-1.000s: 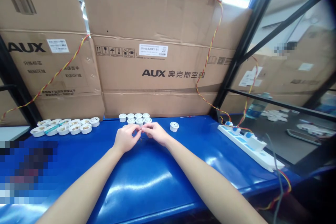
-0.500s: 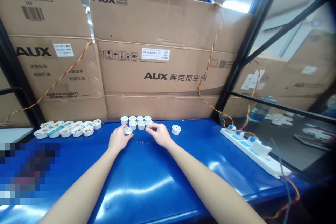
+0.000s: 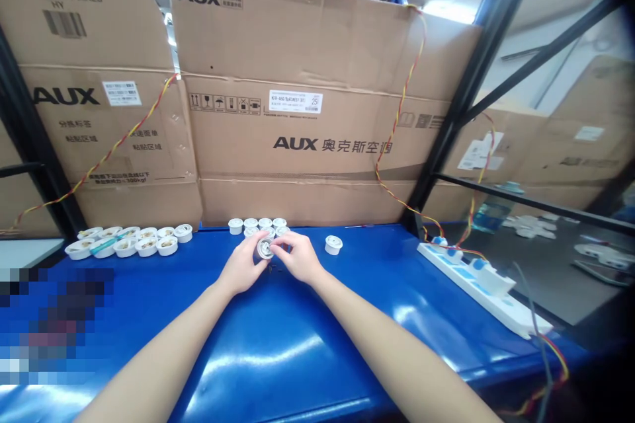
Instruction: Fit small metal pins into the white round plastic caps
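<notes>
A small round white plastic fixture [image 3: 264,250] is gripped between the thumb and fingers of my left hand [image 3: 241,269], its face tilted toward me. My right hand [image 3: 301,259] has its thumb and fingertips pinched together at the right side of that face. Whatever the pinch holds is too small to make out. Just below the hands, a few tiny metal pieces that look like screws [image 3: 278,269] lie on the blue table [image 3: 262,344], partly hidden. Behind the hands stand two rows of similar white fixtures [image 3: 251,223], the front row partly covered by my fingers.
A lone white fixture [image 3: 333,245] stands right of my hands. At the left, several open white cups [image 3: 126,248] hold small parts, with a teal stick [image 3: 105,245] across them. A power strip [image 3: 481,291] lies along the right edge. Cardboard sheets [image 3: 317,198] wall off the back.
My left hand has moved right with the white fixture, bringing it to my right hand. My right fingertips have shifted slightly left and down onto its face.
</notes>
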A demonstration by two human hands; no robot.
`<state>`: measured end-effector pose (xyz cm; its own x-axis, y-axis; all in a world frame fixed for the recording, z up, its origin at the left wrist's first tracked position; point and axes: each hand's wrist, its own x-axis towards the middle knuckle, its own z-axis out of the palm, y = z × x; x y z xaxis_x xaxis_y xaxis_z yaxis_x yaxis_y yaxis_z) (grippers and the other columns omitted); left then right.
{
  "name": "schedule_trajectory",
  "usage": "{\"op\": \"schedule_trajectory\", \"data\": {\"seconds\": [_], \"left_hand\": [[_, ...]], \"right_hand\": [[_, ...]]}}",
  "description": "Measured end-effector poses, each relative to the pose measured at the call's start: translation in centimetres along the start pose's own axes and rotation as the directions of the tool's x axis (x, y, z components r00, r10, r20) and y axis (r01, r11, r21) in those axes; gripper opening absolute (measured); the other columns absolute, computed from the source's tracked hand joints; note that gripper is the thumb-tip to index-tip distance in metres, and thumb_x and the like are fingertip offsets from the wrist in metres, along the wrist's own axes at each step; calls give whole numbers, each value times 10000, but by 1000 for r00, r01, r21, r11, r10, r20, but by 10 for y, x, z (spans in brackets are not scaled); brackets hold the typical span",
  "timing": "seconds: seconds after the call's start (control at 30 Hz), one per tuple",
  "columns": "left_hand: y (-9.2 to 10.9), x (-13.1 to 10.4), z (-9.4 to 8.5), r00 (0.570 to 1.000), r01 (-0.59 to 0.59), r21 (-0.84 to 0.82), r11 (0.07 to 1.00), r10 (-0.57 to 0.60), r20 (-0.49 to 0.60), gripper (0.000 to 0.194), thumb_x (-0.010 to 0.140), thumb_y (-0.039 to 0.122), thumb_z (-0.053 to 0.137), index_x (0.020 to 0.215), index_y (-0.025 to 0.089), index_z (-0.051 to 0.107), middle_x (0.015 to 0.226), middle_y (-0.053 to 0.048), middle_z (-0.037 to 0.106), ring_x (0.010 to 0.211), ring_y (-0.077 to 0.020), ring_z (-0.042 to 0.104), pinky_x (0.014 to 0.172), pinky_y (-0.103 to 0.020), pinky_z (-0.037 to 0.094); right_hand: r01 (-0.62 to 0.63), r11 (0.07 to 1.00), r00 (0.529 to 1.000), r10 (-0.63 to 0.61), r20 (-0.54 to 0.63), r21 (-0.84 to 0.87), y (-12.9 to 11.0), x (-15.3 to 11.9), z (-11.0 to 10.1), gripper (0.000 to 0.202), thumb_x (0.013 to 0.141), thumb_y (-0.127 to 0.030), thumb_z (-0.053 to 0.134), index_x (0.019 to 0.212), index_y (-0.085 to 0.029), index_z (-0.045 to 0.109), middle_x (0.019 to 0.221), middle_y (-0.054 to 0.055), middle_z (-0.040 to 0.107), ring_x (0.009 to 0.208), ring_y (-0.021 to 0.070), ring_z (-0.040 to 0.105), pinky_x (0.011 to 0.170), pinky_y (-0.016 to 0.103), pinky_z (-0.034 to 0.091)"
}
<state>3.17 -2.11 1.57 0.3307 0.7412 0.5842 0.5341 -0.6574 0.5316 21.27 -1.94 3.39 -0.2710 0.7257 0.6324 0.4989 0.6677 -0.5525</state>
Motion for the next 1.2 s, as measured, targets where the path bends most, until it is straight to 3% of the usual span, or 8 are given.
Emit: {"op": "schedule_trajectory", "data": {"seconds": [0.33,0.53,0.7,0.83,0.97,1.07,1.2], "left_hand": [[0,-2,3,998,-64,81,995,63,18,512,795,193,609,1295,215,500,1308,-88,586,1214,-249,542,1048,-405,433],[1,-3,0,992,-118,74,990,115,45,478,812,214,615,1279,225,513,1274,-86,606,1176,-247,565,1010,-400,462],[3,-2,-2,993,-113,56,992,112,21,476,816,238,627,1277,231,509,1255,-66,624,1141,-238,591,996,-380,470],[7,-1,-2,1000,-29,57,998,30,-9,526,782,216,641,1287,247,498,1267,-51,618,1121,-241,604,978,-366,481],[7,-1,-3,998,-46,63,997,43,44,575,778,219,634,1326,265,463,1301,-43,595,1174,-244,572,1015,-384,453],[-1,0,-4,998,-51,179,983,45,38,556,793,290,641,1321,262,471,1330,-68,559,1227,-276,519,1024,-435,431],[-23,5,-6,994,105,393,914,-96,-42,515,810,309,612,1308,252,496,1461,-121,401,1333,-349,380,1040,-520,374]], "right_hand": [[-9,991,998,16,54,-131,-4,0,-1,102,823,-249,634,772,-208,712,749,19,663,672,143,555,660,263,404],[-166,979,981,153,118,118,0,1,0,125,755,-302,683,744,-185,642,730,-3,639,671,138,553,675,266,429],[-189,958,981,173,92,217,3,0,2,315,742,-412,687,926,-188,565,794,-9,603,683,134,537,660,268,451],[-47,997,995,42,87,60,-6,-2,2,409,712,-385,726,1056,-209,593,1022,43,643,820,169,593,758,301,469],[21,983,994,-1,106,-185,-10,1,-4,375,745,-358,693,1088,-220,634,1037,58,664,912,201,607,820,306,453],[-36,907,992,82,93,-419,2,6,-18,347,782,-404,654,1062,-200,662,1018,98,677,979,246,588,868,333,424],[-128,720,949,288,126,-681,30,9,-41,354,757,-446,673,998,-188,690,987,142,696,1017,310,563,902,401,385]]}}
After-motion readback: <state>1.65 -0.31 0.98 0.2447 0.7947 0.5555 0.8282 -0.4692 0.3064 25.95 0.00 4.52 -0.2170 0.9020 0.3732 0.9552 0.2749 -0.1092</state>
